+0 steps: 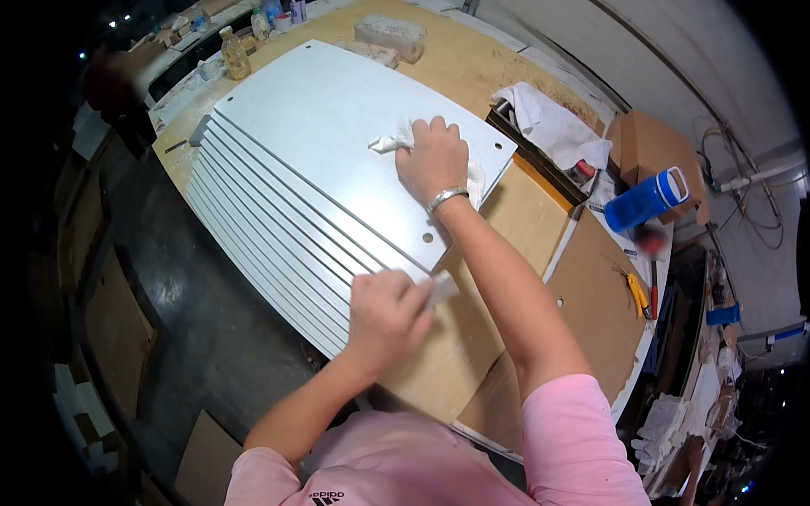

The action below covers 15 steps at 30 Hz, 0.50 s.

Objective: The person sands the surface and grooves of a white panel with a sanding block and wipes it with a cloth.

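A white panel (337, 126) lies on top of a fanned stack of similar white panels (261, 219), their edges stepping out toward the left. My right hand (434, 162) is pressed down on the top panel with its fingers curled over a crumpled white cloth (388, 144). Part of the cloth also shows beside the wrist. At the near end of the stack, my left hand (386, 310) is closed around a small pale grey flat piece (441, 289), slightly blurred. That piece sticks out to the right, close to the top panel's near corner; whether it touches cannot be told.
Right of the stack stands a long open box (540, 173) with a white cloth (548, 122) over it. Beyond are a blue bottle (645, 200), a cardboard box (658, 156) and yellow-handled pliers (636, 293). A block (391, 38) and a jar (234, 55) sit behind. A person (118, 88) stands far left.
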Available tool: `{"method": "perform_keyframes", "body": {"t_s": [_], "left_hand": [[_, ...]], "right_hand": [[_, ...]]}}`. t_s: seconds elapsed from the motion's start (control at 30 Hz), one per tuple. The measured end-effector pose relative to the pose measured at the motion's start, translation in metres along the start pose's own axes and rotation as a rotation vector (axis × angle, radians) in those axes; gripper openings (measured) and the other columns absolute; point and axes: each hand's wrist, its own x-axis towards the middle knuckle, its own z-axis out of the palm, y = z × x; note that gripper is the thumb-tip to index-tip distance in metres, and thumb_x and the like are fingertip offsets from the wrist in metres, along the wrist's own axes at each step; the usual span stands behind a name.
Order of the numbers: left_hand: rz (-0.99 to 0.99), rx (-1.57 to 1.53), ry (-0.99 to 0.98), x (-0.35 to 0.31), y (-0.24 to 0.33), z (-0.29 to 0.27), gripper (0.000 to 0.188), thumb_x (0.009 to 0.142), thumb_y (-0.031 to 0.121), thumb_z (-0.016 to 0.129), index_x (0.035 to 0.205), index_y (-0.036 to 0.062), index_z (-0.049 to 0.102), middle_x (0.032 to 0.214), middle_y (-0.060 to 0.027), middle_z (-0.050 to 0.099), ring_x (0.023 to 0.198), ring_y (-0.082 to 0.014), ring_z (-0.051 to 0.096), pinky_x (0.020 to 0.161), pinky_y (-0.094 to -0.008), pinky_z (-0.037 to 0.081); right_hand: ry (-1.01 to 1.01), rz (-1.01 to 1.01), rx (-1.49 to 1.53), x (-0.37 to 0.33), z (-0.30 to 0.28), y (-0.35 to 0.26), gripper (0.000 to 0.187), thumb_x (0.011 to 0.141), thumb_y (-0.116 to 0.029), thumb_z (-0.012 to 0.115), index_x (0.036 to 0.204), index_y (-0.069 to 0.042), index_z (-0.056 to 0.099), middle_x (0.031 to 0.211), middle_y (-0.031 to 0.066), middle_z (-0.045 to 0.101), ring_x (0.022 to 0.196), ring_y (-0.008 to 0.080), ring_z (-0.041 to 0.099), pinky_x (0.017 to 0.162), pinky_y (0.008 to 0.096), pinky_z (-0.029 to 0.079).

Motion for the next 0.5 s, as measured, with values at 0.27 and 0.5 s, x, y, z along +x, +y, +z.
{"method": "perform_keyframes", "body": {"t_s": [0.27, 0.5], "left_hand": [[-0.109, -0.002, 0.164, -0.012, -0.043, -0.014, 0.037, 0.071, 0.012, 0.077, 0.107, 0.0075, 0.069, 0.082, -0.0042, 0.059, 0.077, -0.0234, 0.056, 0.075, -0.0373, 0.037], [-0.195, 0.046, 0.237, 0.031, -0.153, -0.039, 0.035, 0.076, 0.010, 0.076, 0.109, 0.0059, 0.066, 0.095, -0.0097, 0.061, 0.091, -0.0291, 0.059, 0.080, -0.0414, 0.043]], "right_hand": [[0.004, 0.004, 0.039, -0.003, 0.002, -0.007, 0.030, 0.077, -0.025, 0.072, 0.100, -0.009, 0.065, 0.102, 0.0124, 0.059, 0.098, 0.0319, 0.057, 0.080, 0.0447, 0.048], [0.087, -0.006, 0.010, 0.002, 0.002, -0.009, 0.026, 0.073, -0.021, 0.072, 0.093, -0.007, 0.062, 0.095, 0.0131, 0.057, 0.093, 0.0333, 0.055, 0.077, 0.0464, 0.046]]}}
